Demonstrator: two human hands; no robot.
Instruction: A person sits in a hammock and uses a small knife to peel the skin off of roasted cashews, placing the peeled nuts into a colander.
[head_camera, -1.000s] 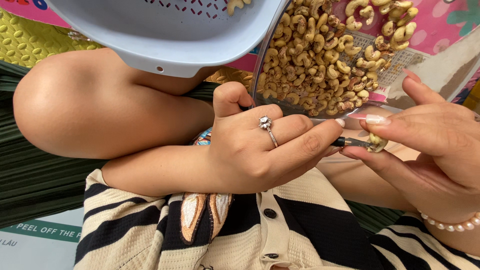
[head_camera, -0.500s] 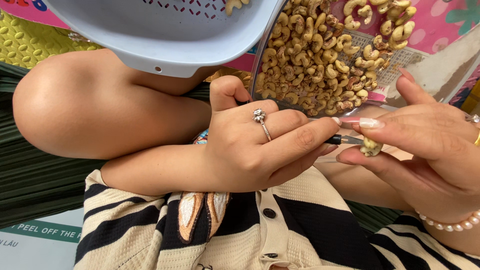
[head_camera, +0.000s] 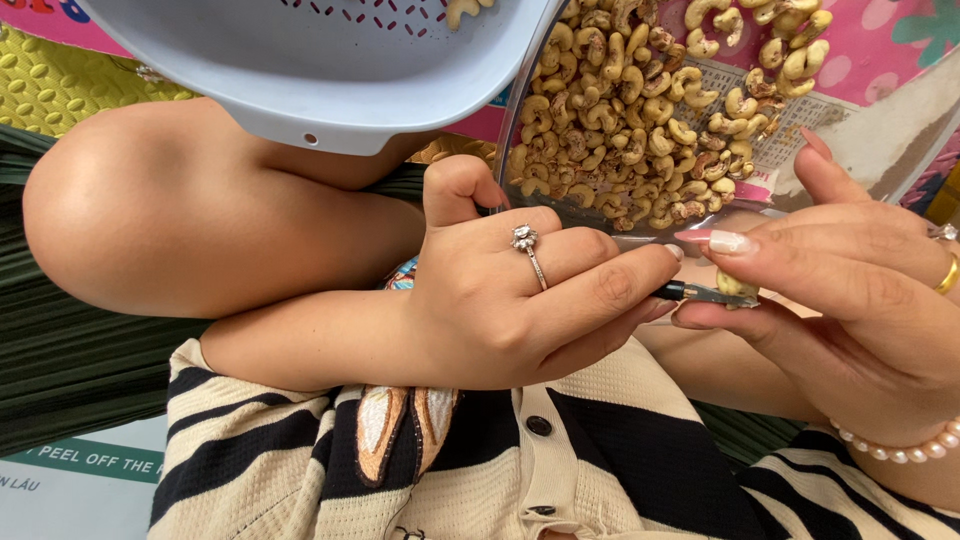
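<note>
Cashews (head_camera: 640, 110) are heaped in the clear bowl (head_camera: 520, 130) at upper centre, beside the grey perforated basket (head_camera: 330, 70) at upper left. Since 1 second ago, the left hand (head_camera: 520, 300) has been slid slightly rightward; its fingers are clamped on a small dark-handled blade (head_camera: 700, 293). 1 nut (head_camera: 738, 286) is pinched in the right hand (head_camera: 850, 300), blade touching it, so peeling is judged underway. A white-and-green printed sheet (head_camera: 70, 480) is seen at lower left.
</note>
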